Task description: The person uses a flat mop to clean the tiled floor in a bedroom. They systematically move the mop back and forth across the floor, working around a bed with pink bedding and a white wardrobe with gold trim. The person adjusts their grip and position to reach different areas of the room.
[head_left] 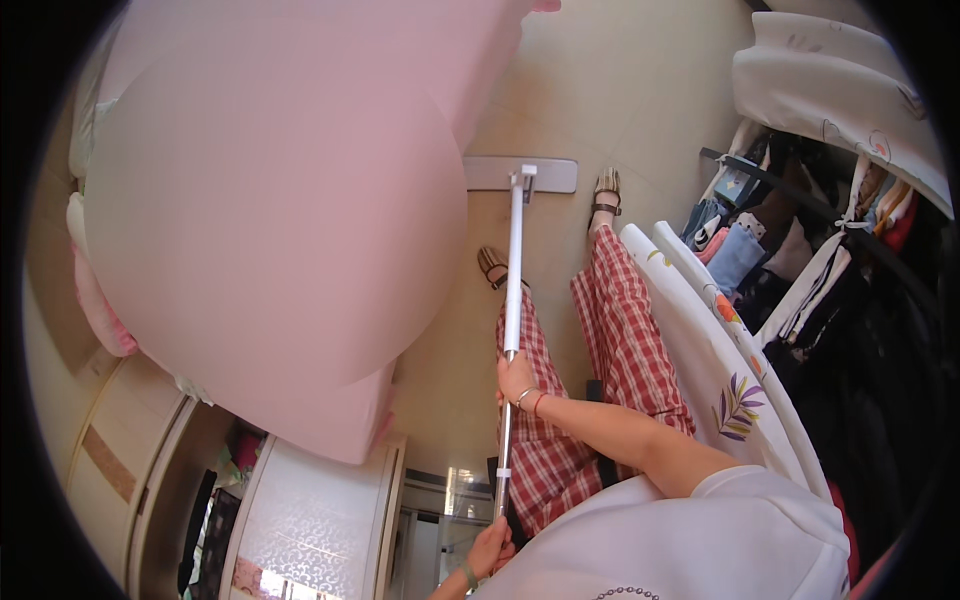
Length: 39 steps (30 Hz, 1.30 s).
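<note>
A flat mop with a white and metal handle (515, 270) runs lengthwise down the middle of the view. Its grey rectangular head (550, 176) lies flat on the floor, the left end reaching the edge of the pink bed cover. My right hand (516, 378) is wrapped round the metal part of the handle, just below the white sleeve. Lower down, my left hand (490, 548) grips the handle near its lower end in the view. A bracelet and a red cord circle my right wrist; a greenish band is on my left.
A bed with a pink cover (270, 220) fills the left side. My sandaled feet stand on the tiled floor (640, 90) behind the mop head. At right, a clothes rack with a white patterned fabric cover (700, 350) holds hanging and folded clothes. A white cabinet (310, 510) stands lower left.
</note>
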Available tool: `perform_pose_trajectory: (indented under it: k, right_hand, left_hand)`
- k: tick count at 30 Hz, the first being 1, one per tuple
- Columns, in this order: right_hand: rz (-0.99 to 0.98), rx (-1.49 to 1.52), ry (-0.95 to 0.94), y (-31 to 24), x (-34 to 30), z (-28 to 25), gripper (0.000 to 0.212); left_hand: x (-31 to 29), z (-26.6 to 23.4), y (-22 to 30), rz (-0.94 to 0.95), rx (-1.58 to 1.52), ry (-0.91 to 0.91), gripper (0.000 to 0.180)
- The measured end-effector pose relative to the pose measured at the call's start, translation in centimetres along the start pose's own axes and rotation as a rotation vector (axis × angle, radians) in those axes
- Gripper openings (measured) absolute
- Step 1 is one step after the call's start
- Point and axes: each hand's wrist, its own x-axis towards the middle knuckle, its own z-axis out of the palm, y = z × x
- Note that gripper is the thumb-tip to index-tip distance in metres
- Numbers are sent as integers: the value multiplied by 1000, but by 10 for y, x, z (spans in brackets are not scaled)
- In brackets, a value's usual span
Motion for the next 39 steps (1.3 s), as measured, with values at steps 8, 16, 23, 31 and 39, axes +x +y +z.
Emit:
perform_pose_trajectory:
  k: [8,16,23,31,39]
  right_hand:
    - [-241,174,161,-170,80,-126,25]
    - [-346,187,185,-331,167,-246,25]
    - [-275,184,210,-277,137,-182,26]
    - [-122,187,-6,-116,42,-75,26]
    - [66,99,-94,-29,-7,-41,29]
  left_hand:
    - [49,83,190,-34,18,-157,42]
    - [98,175,348,281,108,-148,41]
    - [88,139,289,132,29,-34,44]
    - [15,66,129,-139,-161,-28,46]
    - [-23,33,30,-160,-66,76,49]
